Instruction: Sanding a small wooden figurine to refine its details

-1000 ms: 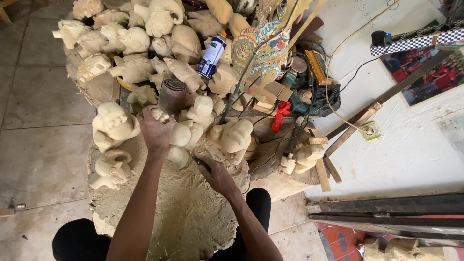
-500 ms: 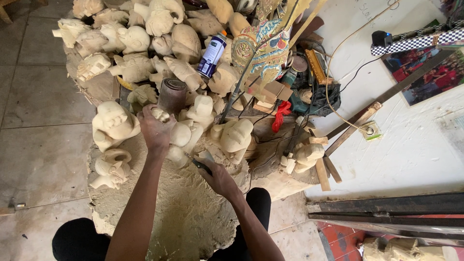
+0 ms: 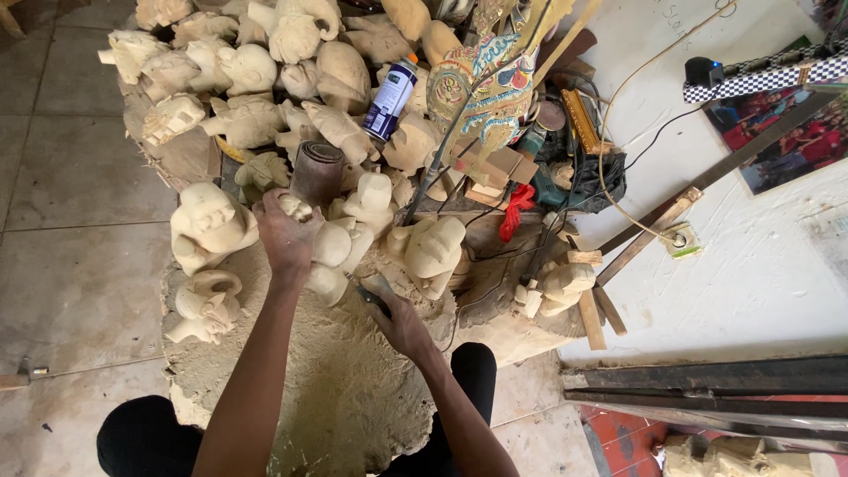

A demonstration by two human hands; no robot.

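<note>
On a dusty floor (image 3: 79,265) heaped with pale carvings, the left hand (image 3: 284,237) grips a carving (image 3: 331,256); just beside it, the right hand (image 3: 397,320) closes on a dark tool (image 3: 373,299).

The left hand (image 3: 284,237) grips a pale wooden carving (image 3: 331,256) while the right hand (image 3: 399,322) holds a tool (image 3: 374,296) against it.
</note>
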